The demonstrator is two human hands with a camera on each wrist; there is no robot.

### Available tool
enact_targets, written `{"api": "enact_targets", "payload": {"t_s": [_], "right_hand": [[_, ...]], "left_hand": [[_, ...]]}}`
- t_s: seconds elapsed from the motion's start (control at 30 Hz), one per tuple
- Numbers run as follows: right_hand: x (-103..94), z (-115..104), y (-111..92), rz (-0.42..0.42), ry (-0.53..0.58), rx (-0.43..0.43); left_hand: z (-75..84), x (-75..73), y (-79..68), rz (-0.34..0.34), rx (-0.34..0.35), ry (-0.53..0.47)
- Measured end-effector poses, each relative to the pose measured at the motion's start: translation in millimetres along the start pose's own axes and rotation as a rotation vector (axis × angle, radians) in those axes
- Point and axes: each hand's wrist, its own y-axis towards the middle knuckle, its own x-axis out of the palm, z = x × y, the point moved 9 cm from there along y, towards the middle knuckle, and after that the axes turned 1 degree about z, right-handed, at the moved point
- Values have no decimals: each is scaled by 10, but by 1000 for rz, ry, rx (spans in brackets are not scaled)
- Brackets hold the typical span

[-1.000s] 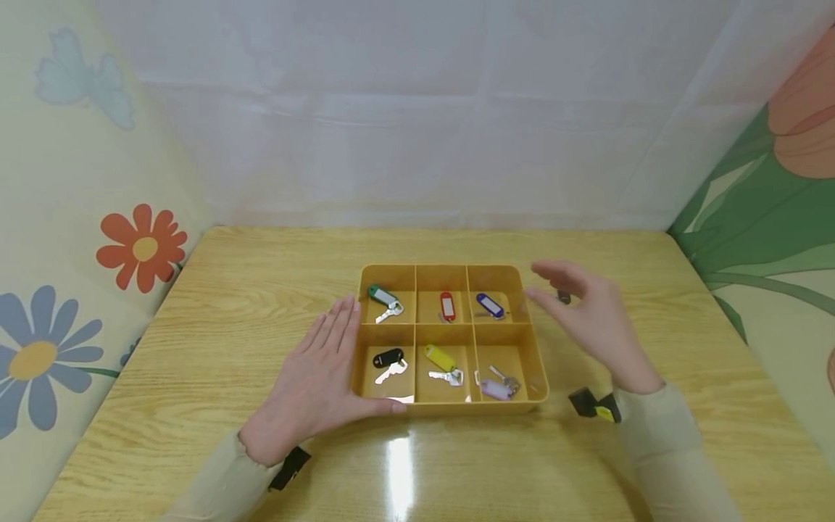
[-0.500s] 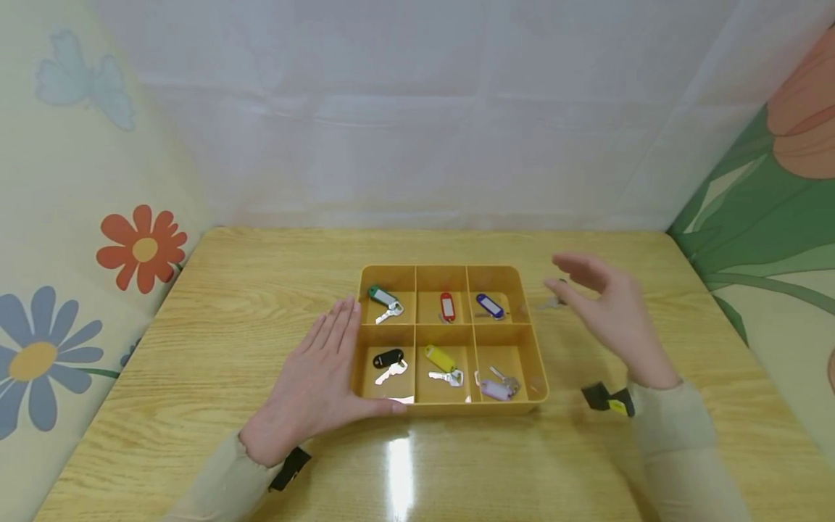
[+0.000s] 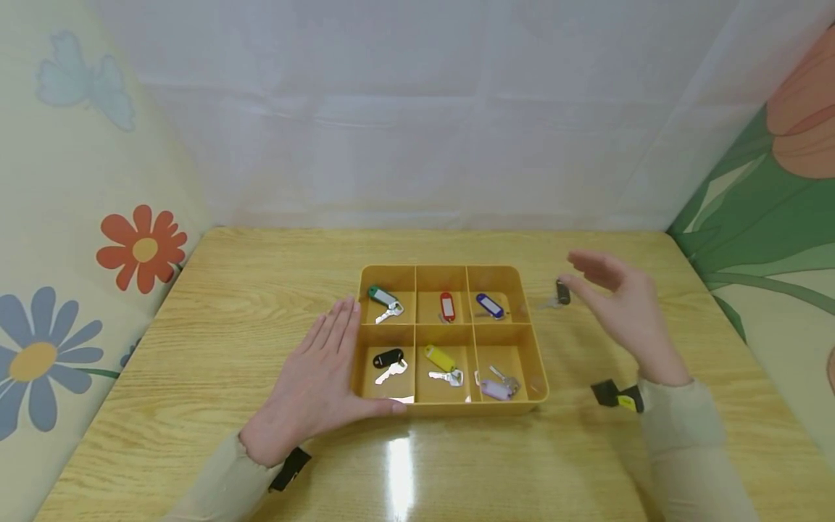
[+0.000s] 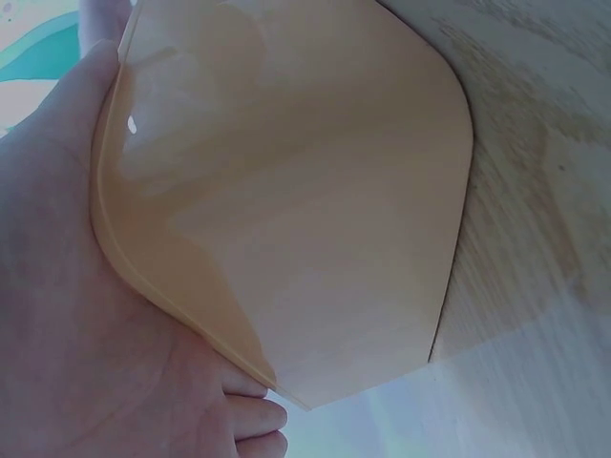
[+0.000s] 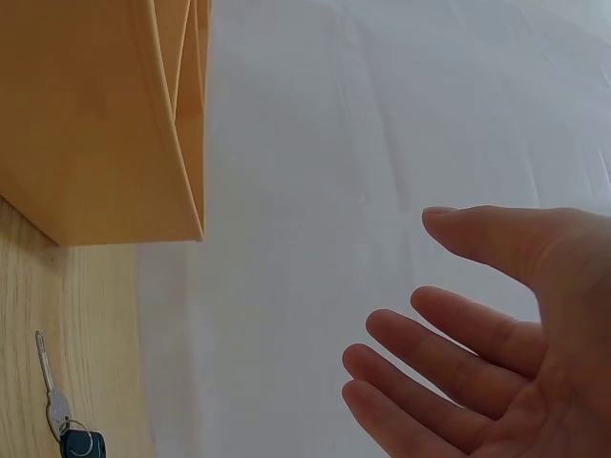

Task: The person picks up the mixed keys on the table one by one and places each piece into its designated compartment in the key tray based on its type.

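Note:
A yellow box (image 3: 457, 409) with a grid of compartments stands mid-table, a tagged key in each compartment. In the back row lie the green tag (image 3: 382, 295), red tag (image 3: 446, 306) and blue tag (image 3: 490, 306); the front row has the black tag (image 3: 388, 358), yellow tag (image 3: 441, 358) and lilac tag (image 3: 496, 390). My left hand (image 3: 313, 384) rests along the box's left wall, fingers straight, thumb on the front rim. To the right of the box, my right hand (image 3: 622, 312) hovers with spread fingers, holding nothing. Beside its thumb, a key with a dark tag (image 3: 563, 292) lies on the table.
The wooden table (image 3: 261, 275) ends against a white cloth backdrop (image 3: 417, 145). Flower-printed panels stand on the left (image 3: 59, 217) and on the right (image 3: 783, 217). Each wrist carries a small black camera mount.
My right hand has drawn away from the box's right rim, rightward and slightly back, uncovering the dark-tagged key on the table. My left hand and the box have stayed put.

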Motion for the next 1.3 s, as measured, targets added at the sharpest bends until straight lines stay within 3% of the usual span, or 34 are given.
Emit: {"api": "enact_targets", "payload": {"t_s": [0.3,0.7,1.3], "right_hand": [[-96,140,50,-1,-29,72],[-152,314,214,9,-64,95],[-107,549,413,-39,-69,123]], "left_hand": [[4,-2,7,1,7,7],[-8,-1,13,-8,-4,1],[-1,7,-3,-11,3,7]]}}
